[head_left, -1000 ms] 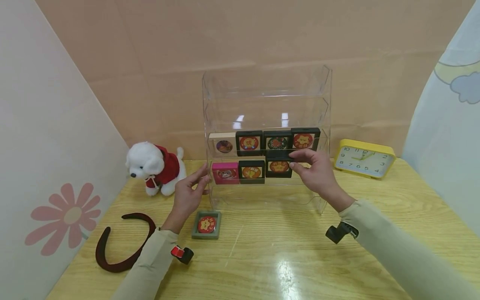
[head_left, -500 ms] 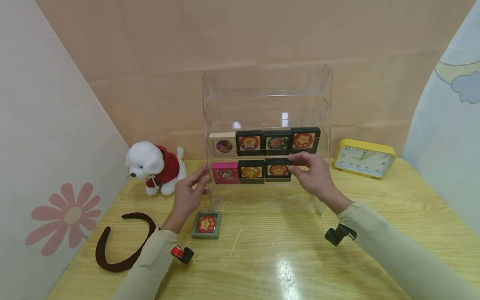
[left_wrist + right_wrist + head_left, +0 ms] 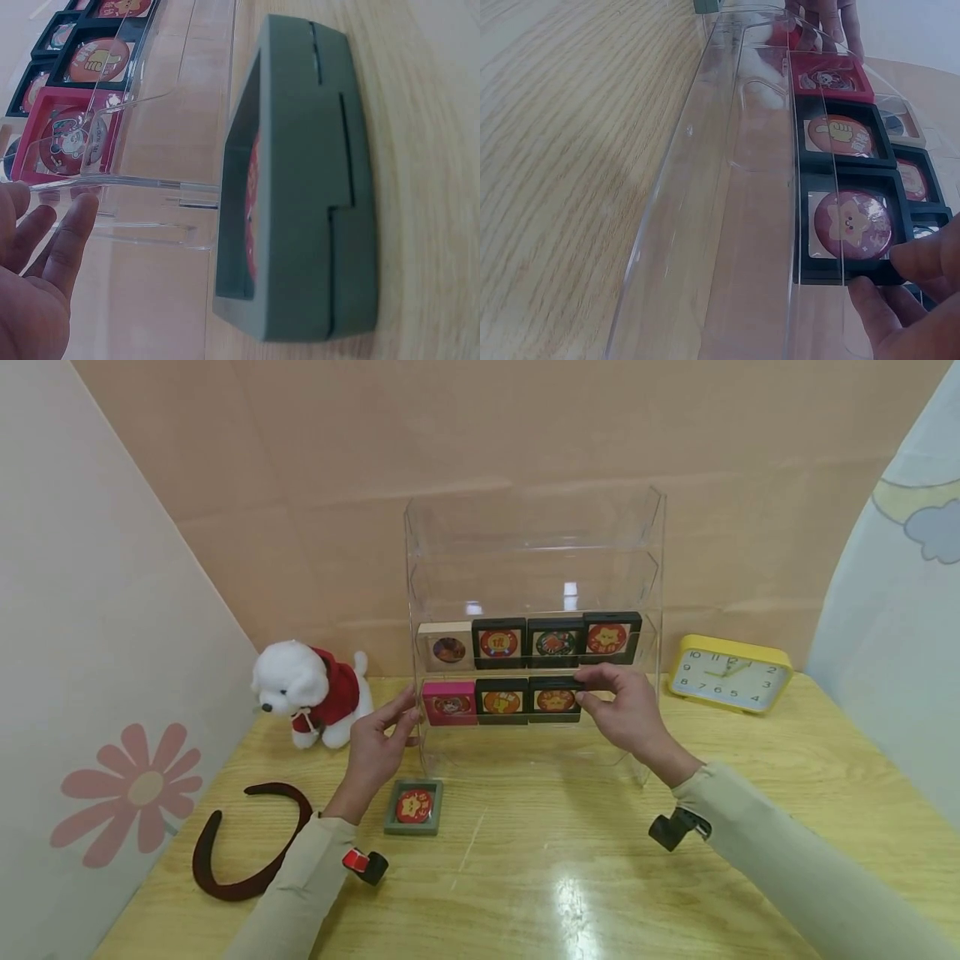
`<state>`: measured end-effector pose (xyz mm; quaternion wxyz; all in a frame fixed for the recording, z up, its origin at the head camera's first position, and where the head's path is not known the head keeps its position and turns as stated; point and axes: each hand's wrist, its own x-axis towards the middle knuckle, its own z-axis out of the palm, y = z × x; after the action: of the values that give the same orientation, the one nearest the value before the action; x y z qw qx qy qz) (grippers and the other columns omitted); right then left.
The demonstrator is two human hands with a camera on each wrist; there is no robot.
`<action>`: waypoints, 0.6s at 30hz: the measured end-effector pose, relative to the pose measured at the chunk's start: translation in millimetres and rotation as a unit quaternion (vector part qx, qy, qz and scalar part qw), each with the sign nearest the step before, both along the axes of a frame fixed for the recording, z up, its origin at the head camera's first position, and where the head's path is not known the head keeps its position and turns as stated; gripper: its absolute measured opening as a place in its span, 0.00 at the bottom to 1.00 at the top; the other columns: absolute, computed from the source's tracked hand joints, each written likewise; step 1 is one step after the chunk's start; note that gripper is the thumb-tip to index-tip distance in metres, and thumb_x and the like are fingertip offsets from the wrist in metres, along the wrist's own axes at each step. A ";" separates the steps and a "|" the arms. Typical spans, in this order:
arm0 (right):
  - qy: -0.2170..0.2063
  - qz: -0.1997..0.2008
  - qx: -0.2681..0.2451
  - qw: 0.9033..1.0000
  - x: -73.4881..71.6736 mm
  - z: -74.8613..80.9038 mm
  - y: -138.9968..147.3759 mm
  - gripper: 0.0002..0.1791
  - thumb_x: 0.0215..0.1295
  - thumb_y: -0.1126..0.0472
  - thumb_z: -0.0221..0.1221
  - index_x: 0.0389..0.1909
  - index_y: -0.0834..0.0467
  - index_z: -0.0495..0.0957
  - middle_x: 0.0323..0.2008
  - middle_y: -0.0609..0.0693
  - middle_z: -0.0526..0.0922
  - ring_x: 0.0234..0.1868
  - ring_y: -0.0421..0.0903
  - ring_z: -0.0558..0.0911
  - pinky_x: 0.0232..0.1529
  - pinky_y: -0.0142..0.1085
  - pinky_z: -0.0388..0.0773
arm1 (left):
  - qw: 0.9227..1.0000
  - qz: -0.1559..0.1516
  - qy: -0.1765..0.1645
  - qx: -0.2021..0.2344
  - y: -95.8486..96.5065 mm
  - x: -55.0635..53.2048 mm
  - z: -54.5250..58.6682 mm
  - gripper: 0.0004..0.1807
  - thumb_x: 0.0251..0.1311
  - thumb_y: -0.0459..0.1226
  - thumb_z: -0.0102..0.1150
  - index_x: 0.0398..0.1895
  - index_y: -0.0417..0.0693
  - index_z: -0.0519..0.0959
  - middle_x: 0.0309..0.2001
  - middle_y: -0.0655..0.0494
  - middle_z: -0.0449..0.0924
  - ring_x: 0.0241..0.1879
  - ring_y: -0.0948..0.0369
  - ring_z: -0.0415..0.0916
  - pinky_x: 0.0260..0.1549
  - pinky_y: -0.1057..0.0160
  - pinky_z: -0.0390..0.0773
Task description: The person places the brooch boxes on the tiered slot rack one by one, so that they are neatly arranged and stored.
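Observation:
A clear acrylic rack [image 3: 536, 585] stands upright on the table. My right hand [image 3: 630, 706] pinches the right edge of a black-framed badge [image 3: 556, 701], red with a yellow star, in the lower occupied tier. To its left stand a black-framed badge with a yellow thumbs-up [image 3: 502, 702] and a pink-framed badge [image 3: 449, 705]. My left hand [image 3: 377, 747] touches the rack's left side panel from outside, fingertips against the plastic in the left wrist view. A grey-green framed badge [image 3: 413, 807] lies face up on the table in front of the rack; it looms large beside the left wrist camera [image 3: 307, 187].
The tier above bears a cream-framed badge [image 3: 445, 647] and several black-framed ones [image 3: 498, 643]. A white toy dog [image 3: 292, 681] in red sits left of the rack, with a dark red headband [image 3: 247, 889] nearer me. Right of the rack stands a yellow clock [image 3: 727, 675].
The right hand's badge has come down slightly and now sits level with its neighbours in the lower tier. My left hand has stayed in place against the rack.

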<state>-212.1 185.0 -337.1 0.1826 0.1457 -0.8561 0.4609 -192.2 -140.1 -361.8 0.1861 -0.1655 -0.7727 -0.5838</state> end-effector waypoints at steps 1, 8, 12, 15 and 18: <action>0.000 0.000 0.001 1.000 0.6 1.1 -0.1 0.10 0.57 0.75 0.61 0.41 0.67 0.80 0.45 0.59 0.81 0.45 0.55 0.80 0.47 0.51 0.79 | 1.000 -0.001 -0.001 0.004 -0.6 -2.2 -1.9 0.21 0.63 0.23 0.54 0.59 0.31 0.71 0.50 0.32 0.76 0.41 0.40 0.78 0.27 0.51 0.84; -0.003 -0.008 0.002 1.000 2.0 4.4 -1.9 0.11 0.56 0.76 0.61 0.41 0.68 0.80 0.44 0.60 0.80 0.45 0.55 0.79 0.44 0.47 0.81 | 1.000 -0.004 0.014 0.009 -8.1 -19.6 -23.5 0.21 0.63 0.27 0.56 0.60 0.37 0.73 0.50 0.36 0.77 0.40 0.45 0.80 0.25 0.58 0.84; -0.019 -0.002 -0.015 1.000 2.6 4.3 -1.9 0.12 0.57 0.77 0.60 0.43 0.69 0.79 0.45 0.60 0.79 0.47 0.54 0.78 0.43 0.40 0.81 | 1.000 -0.004 0.017 0.016 -8.5 -19.2 -24.6 0.21 0.63 0.28 0.56 0.60 0.39 0.74 0.49 0.37 0.78 0.40 0.45 0.80 0.24 0.59 0.84; -0.024 0.006 -0.025 0.999 4.5 4.3 -0.7 0.13 0.57 0.76 0.60 0.45 0.70 0.78 0.46 0.61 0.77 0.48 0.55 0.77 0.45 0.40 0.80 | 1.000 -0.005 0.006 0.019 -5.4 -11.6 -15.1 0.21 0.62 0.26 0.56 0.59 0.37 0.73 0.49 0.36 0.78 0.40 0.43 0.80 0.26 0.55 0.84; -0.017 0.011 -0.029 0.999 5.4 3.9 -0.3 0.13 0.57 0.76 0.60 0.45 0.70 0.78 0.46 0.61 0.76 0.48 0.56 0.77 0.46 0.41 0.80 | 1.000 -0.006 0.002 0.012 -3.4 -6.8 -7.5 0.21 0.62 0.24 0.55 0.59 0.34 0.72 0.50 0.34 0.76 0.41 0.41 0.79 0.26 0.52 0.84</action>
<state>-206.7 184.7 -333.2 0.1671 0.1416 -0.8440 0.4895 -199.0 -143.5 -369.3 0.1856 -0.1689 -0.7641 -0.5943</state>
